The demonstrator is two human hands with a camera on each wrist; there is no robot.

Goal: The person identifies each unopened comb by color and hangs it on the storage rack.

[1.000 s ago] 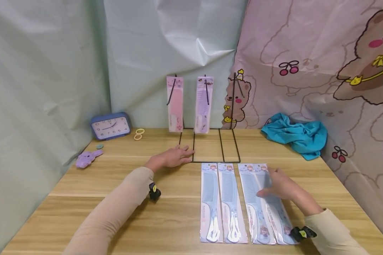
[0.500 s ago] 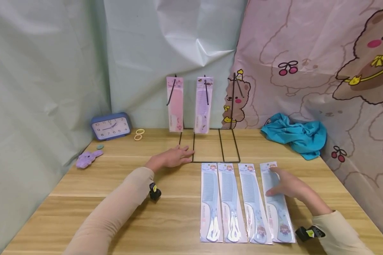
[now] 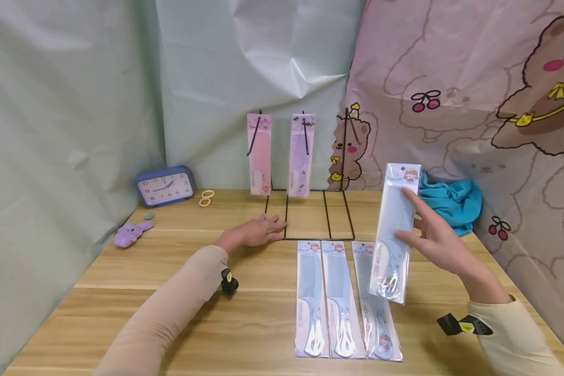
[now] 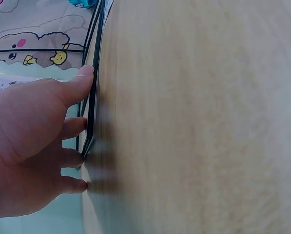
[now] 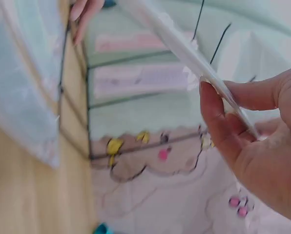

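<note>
My right hand [image 3: 439, 240] pinches a packaged blue comb [image 3: 394, 230] by its right side and holds it raised, nearly upright, over the table. The right wrist view shows the package [image 5: 184, 48] edge-on between thumb and fingers. Three more blue combs in clear packs lie side by side: a left one [image 3: 308, 297], a middle one [image 3: 339, 297] and a right one [image 3: 368, 277]. My left hand [image 3: 258, 231] rests with spread fingers at the front left corner of the black wire rack [image 3: 319, 239]. In the left wrist view its fingertips touch the rack's base wire [image 4: 93, 107].
A pink comb [image 3: 260, 156] and a purple comb [image 3: 302, 156] hang on the rack's hooks; its right hook [image 3: 353, 128] is bare. At the back left stand a blue clock [image 3: 165, 187], yellow rings [image 3: 206, 198] and a purple plush [image 3: 130, 233]. A teal cloth [image 3: 456, 201] lies back right.
My right hand has slid the rightmost blue comb away from its neighbour, then lifted it off the table. The left hand has stayed at the rack.
</note>
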